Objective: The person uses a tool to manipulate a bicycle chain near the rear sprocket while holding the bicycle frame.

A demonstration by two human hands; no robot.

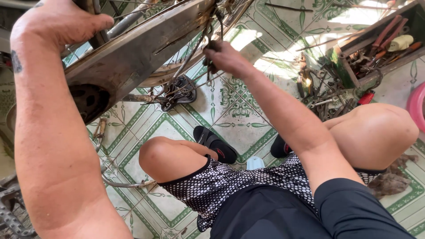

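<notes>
An upturned bicycle fills the upper left: a worn grey mudguard [146, 44] over a wheel rim [164, 75] with thin spokes. My left hand [62, 22] is closed around a dark frame tube [95, 40] at the top left. My right hand [223, 57] reaches in at the centre top, fingers pinched on a small dark metal part [211, 46] by the rim and spokes. A black pedal [179, 90] hangs under the wheel. My bare knees [164, 155] and black sandals [215, 144] are below.
An open green toolbox [376, 48] with pliers and screwdrivers stands at the upper right, loose metal tools [323, 93] scattered beside it. A pink rim [416, 104] shows at the right edge, a brown rag [392, 179] on the patterned tile floor [239, 110].
</notes>
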